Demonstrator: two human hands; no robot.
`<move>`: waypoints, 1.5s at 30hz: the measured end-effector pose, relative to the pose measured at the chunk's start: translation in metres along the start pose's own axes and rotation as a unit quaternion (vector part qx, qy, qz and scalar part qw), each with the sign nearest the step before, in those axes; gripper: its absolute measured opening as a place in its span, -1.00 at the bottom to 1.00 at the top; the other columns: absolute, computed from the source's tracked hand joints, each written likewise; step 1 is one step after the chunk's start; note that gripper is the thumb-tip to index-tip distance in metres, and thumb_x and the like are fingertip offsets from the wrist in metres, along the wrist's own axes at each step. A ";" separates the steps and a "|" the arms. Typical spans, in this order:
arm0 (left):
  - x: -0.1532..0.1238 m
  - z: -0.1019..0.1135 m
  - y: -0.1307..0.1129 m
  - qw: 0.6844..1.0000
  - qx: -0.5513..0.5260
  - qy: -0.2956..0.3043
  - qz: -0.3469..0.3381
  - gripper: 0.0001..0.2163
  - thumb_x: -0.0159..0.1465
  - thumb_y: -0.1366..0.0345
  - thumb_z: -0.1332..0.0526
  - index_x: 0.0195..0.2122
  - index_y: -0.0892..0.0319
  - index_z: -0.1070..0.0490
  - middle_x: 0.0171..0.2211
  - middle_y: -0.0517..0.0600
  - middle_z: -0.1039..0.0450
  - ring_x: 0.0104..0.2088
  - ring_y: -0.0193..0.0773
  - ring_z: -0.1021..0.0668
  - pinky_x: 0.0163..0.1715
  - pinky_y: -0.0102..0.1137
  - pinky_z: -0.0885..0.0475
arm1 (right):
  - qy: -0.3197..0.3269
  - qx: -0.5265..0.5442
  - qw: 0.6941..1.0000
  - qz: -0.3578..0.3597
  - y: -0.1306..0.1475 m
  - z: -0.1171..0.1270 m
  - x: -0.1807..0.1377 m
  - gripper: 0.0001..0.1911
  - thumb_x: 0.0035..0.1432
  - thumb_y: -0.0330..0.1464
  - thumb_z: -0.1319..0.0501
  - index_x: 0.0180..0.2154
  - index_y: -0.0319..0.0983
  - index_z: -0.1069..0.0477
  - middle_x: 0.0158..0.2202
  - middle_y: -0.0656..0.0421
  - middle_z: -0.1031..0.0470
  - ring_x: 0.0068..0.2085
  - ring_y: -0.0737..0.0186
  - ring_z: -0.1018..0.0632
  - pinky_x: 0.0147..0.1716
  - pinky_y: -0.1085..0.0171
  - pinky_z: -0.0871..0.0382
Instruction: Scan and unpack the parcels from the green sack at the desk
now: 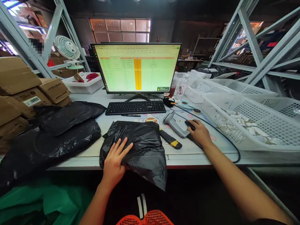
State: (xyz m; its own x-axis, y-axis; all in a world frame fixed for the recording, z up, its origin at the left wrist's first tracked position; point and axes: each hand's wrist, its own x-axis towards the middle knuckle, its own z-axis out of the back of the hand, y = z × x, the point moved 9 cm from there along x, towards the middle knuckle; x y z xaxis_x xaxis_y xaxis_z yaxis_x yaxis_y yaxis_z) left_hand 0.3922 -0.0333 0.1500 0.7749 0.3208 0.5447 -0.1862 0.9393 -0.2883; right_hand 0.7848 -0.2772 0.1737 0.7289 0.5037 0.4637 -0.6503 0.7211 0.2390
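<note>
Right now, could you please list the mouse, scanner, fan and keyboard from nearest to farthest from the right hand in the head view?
1. Mouse: under the right hand.
2. Scanner: just left of that hand.
3. Keyboard: farther left, in front of the monitor.
4. Fan: far left, in the background.

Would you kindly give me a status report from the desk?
Left hand resting on black plastic package. Right hand on computer mouse. Utility knife lying beside package.
</note>
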 end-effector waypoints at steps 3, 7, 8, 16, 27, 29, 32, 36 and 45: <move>0.000 0.001 -0.001 1.000 0.004 0.001 0.001 -0.16 0.10 0.64 -0.07 0.42 -0.11 -0.30 0.47 -0.14 -0.15 0.48 -0.01 -0.22 0.47 0.02 -0.17 | 0.002 -0.015 1.000 -0.020 0.000 0.002 -0.001 -0.51 0.26 -0.25 -0.14 0.16 -0.16 -0.56 0.22 -0.01 -0.46 0.12 -0.15 -0.54 0.06 -0.08 -0.53; 0.000 0.002 -0.002 1.000 0.000 -0.004 0.001 -0.14 0.08 0.64 -0.07 0.41 -0.13 -0.30 0.47 -0.16 -0.16 0.47 -0.02 -0.23 0.48 0.01 -0.16 | -0.007 -0.027 0.999 -0.027 0.001 0.006 -0.002 -0.52 0.25 -0.26 -0.14 0.14 -0.17 -0.57 0.20 -0.01 -0.48 0.10 -0.14 -0.54 0.04 -0.08 -0.53; 0.000 0.003 -0.002 1.000 -0.001 -0.005 0.001 -0.14 0.07 0.64 -0.07 0.41 -0.13 -0.30 0.47 -0.17 -0.16 0.47 -0.03 -0.24 0.48 0.01 -0.16 | -0.008 -0.029 0.999 -0.029 0.001 0.006 -0.003 -0.53 0.25 -0.26 -0.15 0.14 -0.16 -0.57 0.19 -0.01 -0.49 0.09 -0.13 -0.55 0.03 -0.07 -0.53; 0.000 0.001 -0.001 1.000 -0.010 -0.005 -0.004 -0.14 0.07 0.64 -0.06 0.41 -0.09 -0.32 0.47 -0.14 -0.16 0.49 -0.05 -0.21 0.49 0.00 -0.12 | -0.009 -0.027 0.999 -0.024 0.003 0.008 -0.003 -0.53 0.26 -0.27 -0.15 0.14 -0.17 -0.57 0.20 0.00 -0.49 0.09 -0.10 -0.55 0.05 -0.04 -0.53; 0.000 0.002 -0.001 1.000 -0.008 -0.005 -0.003 -0.15 0.08 0.64 -0.06 0.41 -0.10 -0.31 0.47 -0.14 -0.16 0.48 -0.03 -0.22 0.48 0.02 -0.15 | -0.009 -0.020 1.000 -0.019 0.003 0.007 -0.003 -0.54 0.25 -0.27 -0.15 0.12 -0.16 -0.58 0.20 -0.01 -0.48 0.08 -0.12 -0.55 0.03 -0.05 -0.53; 0.000 0.002 -0.001 1.000 -0.007 -0.006 -0.002 -0.15 0.08 0.64 -0.06 0.41 -0.10 -0.31 0.47 -0.15 -0.17 0.48 -0.04 -0.23 0.48 0.02 -0.15 | -0.012 -0.018 1.000 -0.017 0.002 0.007 -0.003 -0.54 0.25 -0.26 -0.15 0.12 -0.15 -0.57 0.19 -0.01 -0.48 0.08 -0.11 -0.55 0.01 -0.04 -0.53; 0.000 0.001 -0.001 1.000 -0.007 -0.006 -0.002 -0.13 0.07 0.65 -0.06 0.41 -0.11 -0.30 0.47 -0.16 -0.16 0.48 -0.05 -0.22 0.48 0.01 -0.14 | -0.014 -0.018 1.000 -0.021 0.000 0.006 -0.003 -0.54 0.24 -0.26 -0.15 0.11 -0.14 -0.58 0.19 0.00 -0.48 0.08 -0.11 -0.54 -0.01 -0.03 -0.53; 0.000 0.001 -0.002 1.000 -0.001 -0.009 -0.005 -0.13 0.07 0.65 -0.06 0.41 -0.12 -0.30 0.47 -0.17 -0.16 0.48 -0.05 -0.22 0.47 0.01 -0.16 | -0.015 -0.021 0.999 -0.020 -0.001 0.005 -0.002 -0.54 0.24 -0.26 -0.15 0.12 -0.15 -0.57 0.19 0.00 -0.49 0.09 -0.12 -0.55 0.01 -0.05 -0.54; 0.001 0.000 -0.003 1.000 0.006 -0.012 -0.006 -0.09 0.01 0.66 -0.05 0.41 -0.13 -0.30 0.46 -0.16 -0.17 0.48 -0.04 -0.24 0.45 0.03 -0.21 | -0.017 -0.001 1.000 0.011 -0.001 0.003 0.000 -0.55 0.29 -0.21 -0.12 0.13 -0.14 -0.55 0.18 0.01 -0.49 0.09 -0.08 -0.56 -0.01 -0.01 -0.56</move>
State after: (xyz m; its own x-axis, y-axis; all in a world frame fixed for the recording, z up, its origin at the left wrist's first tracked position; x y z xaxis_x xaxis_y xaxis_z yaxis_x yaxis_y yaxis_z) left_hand 0.3930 -0.0356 0.1514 0.7619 0.3121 0.5676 -0.1839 0.9444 -0.2726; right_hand 0.7849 -0.2798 0.1755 0.7073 0.5021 0.4977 -0.6649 0.7116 0.2269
